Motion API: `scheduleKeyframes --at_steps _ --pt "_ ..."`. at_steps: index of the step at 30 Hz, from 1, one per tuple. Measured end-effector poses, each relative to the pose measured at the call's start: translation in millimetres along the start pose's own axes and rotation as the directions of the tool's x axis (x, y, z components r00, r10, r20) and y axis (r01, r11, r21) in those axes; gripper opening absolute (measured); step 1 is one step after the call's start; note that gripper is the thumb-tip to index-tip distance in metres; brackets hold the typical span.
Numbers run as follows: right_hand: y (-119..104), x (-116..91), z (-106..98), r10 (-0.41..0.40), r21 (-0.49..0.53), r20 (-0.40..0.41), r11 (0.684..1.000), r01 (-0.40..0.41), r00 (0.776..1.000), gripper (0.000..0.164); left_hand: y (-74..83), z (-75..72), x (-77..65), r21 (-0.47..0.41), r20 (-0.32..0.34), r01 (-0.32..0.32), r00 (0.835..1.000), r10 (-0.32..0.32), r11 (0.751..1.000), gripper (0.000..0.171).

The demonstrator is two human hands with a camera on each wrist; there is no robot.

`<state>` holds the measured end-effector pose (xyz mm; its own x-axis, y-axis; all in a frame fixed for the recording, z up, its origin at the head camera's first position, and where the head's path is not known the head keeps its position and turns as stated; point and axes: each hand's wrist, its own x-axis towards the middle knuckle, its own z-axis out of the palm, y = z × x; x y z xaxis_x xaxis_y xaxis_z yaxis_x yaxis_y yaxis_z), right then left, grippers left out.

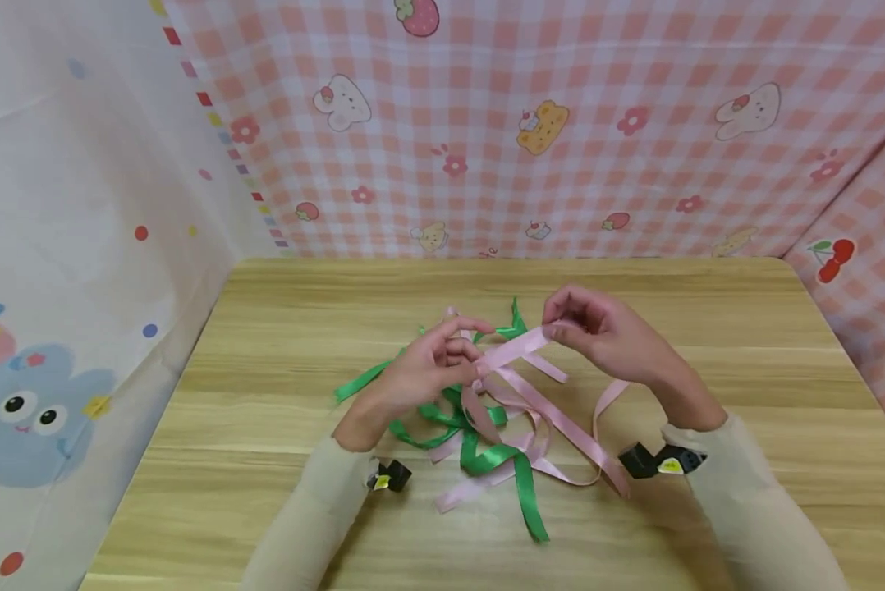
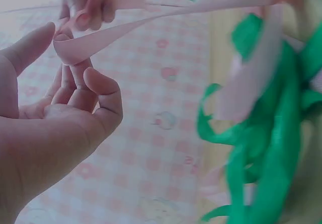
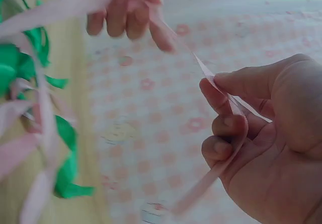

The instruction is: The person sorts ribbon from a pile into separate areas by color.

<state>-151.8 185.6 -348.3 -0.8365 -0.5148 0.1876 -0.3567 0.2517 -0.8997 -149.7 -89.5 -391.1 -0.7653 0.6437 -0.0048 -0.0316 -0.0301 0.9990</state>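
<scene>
A length of pink satin ribbon [image 1: 515, 348] stretches between the two hands, raised over a heap of ribbons. The left hand [image 1: 437, 361] holds it at the fingertips, where the ribbon bends in a loop [image 2: 70, 53]; the thumb tip lies close beside that loop. From there the ribbon runs back down to the heap. My right hand [image 1: 607, 332] pinches the ribbon between thumb and index finger, as the right wrist view shows. Its loose tail [image 3: 201, 186] crosses the curled fingers and hangs below. Below the hands lie loose green ribbon [image 1: 487, 457] and several more pink strips [image 1: 561, 419].
The ribbons lie in a tangle on a wood-grain table [image 1: 265, 460]. Behind the table hangs a pink checked curtain [image 1: 487, 123] with cartoon prints. A white printed sheet [image 1: 103, 205] covers the left side. Small black cameras [image 1: 660, 461] are strapped on both wrists.
</scene>
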Motion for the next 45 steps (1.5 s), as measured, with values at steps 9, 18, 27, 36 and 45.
scheduleKeyframes --at_steps 9,18,27,36,45 --pt "-16.1 -17.2 -43.2 -0.092 0.052 -0.124 0.994 0.099 0.988 0.009 33.9 -11.2 -13.7 0.046 0.019 -0.026 1.0 0.025 0.999 0.046" --pt "-16.7 -33.6 -74.2 -0.124 0.115 -0.269 0.98 0.16 0.955 0.013 49.2 -39.9 -25.8 0.013 -0.065 -0.047 0.997 0.048 0.999 0.049" --pt "-10.9 -54.1 -98.8 -0.051 0.07 -0.411 0.994 0.087 0.91 0.011 57.3 -73.6 -47.7 0.114 -0.149 -0.051 0.987 0.067 0.992 0.043" --pt "3.5 -69.6 -115.7 0.01 -0.077 -0.456 0.996 -0.05 0.89 0.01 49.9 -104.3 -69.6 0.167 -0.173 -0.059 0.981 0.088 0.984 0.042" --pt "18.4 -78.2 -126.5 0.052 -0.175 -0.413 0.975 -0.135 0.909 0.013 41.4 -127.2 -85.2 0.288 -0.344 0.079 0.939 0.027 0.954 0.034"
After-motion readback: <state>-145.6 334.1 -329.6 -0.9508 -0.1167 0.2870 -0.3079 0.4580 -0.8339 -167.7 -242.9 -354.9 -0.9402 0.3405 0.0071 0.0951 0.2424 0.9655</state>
